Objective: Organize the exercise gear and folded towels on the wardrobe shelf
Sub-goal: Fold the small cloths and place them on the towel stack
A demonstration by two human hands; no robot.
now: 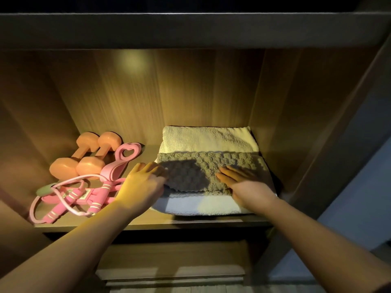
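Observation:
A grey-brown textured towel lies folded on top of a larger white towel on the right half of the wardrobe shelf. My left hand curls around the grey towel's left edge, fingers tucked at its side. My right hand lies flat, palm down, on the grey towel's right part. On the left of the shelf sit two orange dumbbells side by side, a pink heart-shaped resistance band and a pink jump rope with its cord looped loosely.
The shelf is a wooden niche with side walls close to the towels on the right and a board overhead. A lamp lights it from above. Below the shelf's front edge a lower compartment shows.

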